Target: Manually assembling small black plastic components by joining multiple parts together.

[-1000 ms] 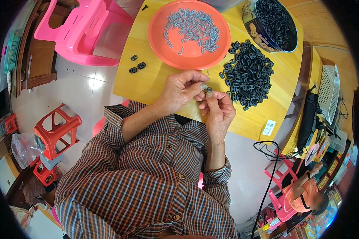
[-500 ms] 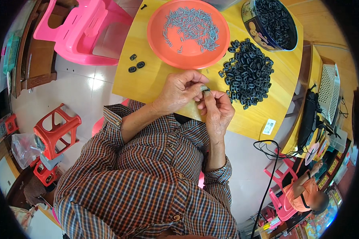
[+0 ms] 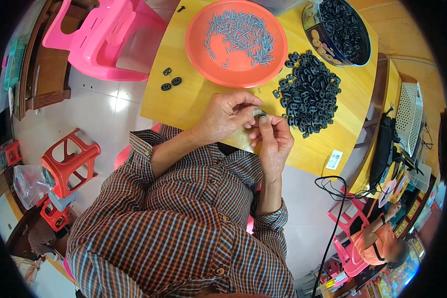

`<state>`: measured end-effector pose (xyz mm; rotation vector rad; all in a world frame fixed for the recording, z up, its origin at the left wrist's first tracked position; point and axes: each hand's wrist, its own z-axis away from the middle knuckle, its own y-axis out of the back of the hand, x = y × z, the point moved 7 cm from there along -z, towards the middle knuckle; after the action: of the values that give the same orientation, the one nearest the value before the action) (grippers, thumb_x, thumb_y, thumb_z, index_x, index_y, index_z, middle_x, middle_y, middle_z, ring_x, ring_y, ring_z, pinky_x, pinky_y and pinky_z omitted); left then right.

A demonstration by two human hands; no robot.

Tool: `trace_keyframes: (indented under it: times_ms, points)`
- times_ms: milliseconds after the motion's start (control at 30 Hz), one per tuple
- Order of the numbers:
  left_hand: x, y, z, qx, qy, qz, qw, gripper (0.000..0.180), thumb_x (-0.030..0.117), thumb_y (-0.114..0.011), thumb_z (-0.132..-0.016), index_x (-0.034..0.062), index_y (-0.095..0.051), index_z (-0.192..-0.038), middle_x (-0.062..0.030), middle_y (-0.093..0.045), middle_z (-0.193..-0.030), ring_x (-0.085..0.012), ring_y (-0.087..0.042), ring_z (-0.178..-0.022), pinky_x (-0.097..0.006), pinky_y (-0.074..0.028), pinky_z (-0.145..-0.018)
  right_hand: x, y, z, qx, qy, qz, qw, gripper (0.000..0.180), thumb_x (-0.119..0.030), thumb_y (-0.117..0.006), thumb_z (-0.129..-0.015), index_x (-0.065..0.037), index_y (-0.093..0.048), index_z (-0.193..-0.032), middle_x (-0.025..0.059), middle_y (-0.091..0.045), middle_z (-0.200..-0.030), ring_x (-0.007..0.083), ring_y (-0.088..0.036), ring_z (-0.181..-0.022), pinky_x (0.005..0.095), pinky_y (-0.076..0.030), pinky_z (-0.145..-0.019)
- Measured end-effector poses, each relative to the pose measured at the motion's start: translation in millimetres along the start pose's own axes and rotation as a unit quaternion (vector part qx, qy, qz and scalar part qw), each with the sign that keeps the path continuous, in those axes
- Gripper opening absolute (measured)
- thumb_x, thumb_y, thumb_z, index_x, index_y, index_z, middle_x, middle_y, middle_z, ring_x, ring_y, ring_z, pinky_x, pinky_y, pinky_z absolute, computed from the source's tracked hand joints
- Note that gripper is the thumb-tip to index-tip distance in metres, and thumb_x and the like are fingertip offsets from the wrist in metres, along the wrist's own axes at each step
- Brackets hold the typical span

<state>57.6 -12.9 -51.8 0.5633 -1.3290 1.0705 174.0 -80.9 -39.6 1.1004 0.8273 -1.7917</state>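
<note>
My right hand [image 3: 274, 139] pinches a small black plastic piece [image 3: 261, 114] between thumb and fingers, just over the near edge of the yellow table [image 3: 303, 154]. From the other side my left hand [image 3: 226, 115] closes thumb and fingertips on the same piece. The fingers cover most of it, and whether a small pin is held there too cannot be made out. Beyond the hands sits an orange-red round tray [image 3: 198, 64] with many small silvery metal pins [image 3: 243, 35]. Right of it lies a heap of black oval pieces with holes [image 3: 308, 92].
A round tin [image 3: 328, 52] full of black parts stands at the far right. Several loose black pieces [image 3: 172, 82] lie at the left, and a white label [image 3: 334, 159] near the right edge. Pink chair [image 3: 104, 39], red stool [image 3: 69, 159] and a seated person [image 3: 375, 243] are around.
Both hands stay close together in nearly the same spot. The right hand has shifted slightly, and more of the black piece shows between the fingertips.
</note>
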Motion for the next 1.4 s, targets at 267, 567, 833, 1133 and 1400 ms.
trace_keyframes:
  times_ms: [267, 567, 833, 1133, 1400]
  points:
    - [10.5, -2.9, -0.4, -0.014, -0.022, -0.018, 0.999, 0.014, 0.005, -0.054, -0.092, -0.0044, -0.060, -0.101, -0.0038, -0.064, -0.078, -0.0067, -0.062, -0.066, -0.021, -0.053, -0.061, 2.6, 6.0, -1.2, 0.018, -0.025, -0.044, 0.999, 0.013, -0.012, -0.055, -0.092, 0.000, -0.059, -0.088, 0.0057, -0.063, -0.075, 0.0065, -0.051, -0.053, 0.0182, -0.039, -0.044]
    - [10.1, -4.5, -0.8, -0.034, -0.028, -0.068, 0.997, 0.010, 0.006, -0.056, -0.091, -0.0027, -0.060, -0.094, -0.0018, -0.061, -0.074, -0.0045, -0.058, -0.063, -0.020, -0.050, -0.057, 1.2, 1.8, 0.1, -0.007, -0.006, -0.023, 1.000, 0.012, -0.011, -0.054, -0.093, 0.000, -0.058, -0.092, 0.0060, -0.063, -0.077, 0.0072, -0.052, -0.055, 0.0188, -0.040, -0.046]
    - [9.4, -4.9, -0.8, -0.030, -0.018, -0.059, 0.998, 0.009, 0.005, -0.056, -0.091, -0.0026, -0.061, -0.092, -0.0016, -0.060, -0.072, -0.0044, -0.058, -0.063, -0.020, -0.049, -0.056, 0.5, 2.0, 0.6, -0.003, 0.000, -0.030, 1.000, 0.013, -0.013, -0.054, -0.094, -0.001, -0.056, -0.091, 0.0057, -0.063, -0.079, 0.0071, -0.053, -0.056, 0.0189, -0.042, -0.047]
    - [10.8, -5.7, -0.2, -0.025, -0.018, -0.066, 0.997, 0.008, 0.002, -0.056, -0.090, -0.0036, -0.061, -0.089, -0.0024, -0.060, -0.068, -0.0052, -0.057, -0.057, -0.021, -0.049, -0.052, 1.1, 0.6, 2.5, -0.007, -0.005, -0.008, 1.000, 0.012, -0.012, -0.052, -0.094, -0.002, -0.054, -0.089, 0.0037, -0.058, -0.071, 0.0051, -0.047, -0.052, 0.0178, -0.037, -0.045]
    - [14.5, -9.8, -1.3, -0.035, -0.038, -0.090, 0.995, 0.009, 0.002, -0.055, -0.090, -0.0040, -0.062, -0.093, -0.0022, -0.061, -0.069, -0.0051, -0.058, -0.058, -0.020, -0.049, -0.053, 0.2, 6.7, 7.8, 0.033, -0.001, -0.016, 0.999, 0.013, -0.015, -0.055, -0.093, -0.003, -0.054, -0.087, 0.0029, -0.058, -0.072, 0.0048, -0.048, -0.052, 0.0177, -0.037, -0.045]
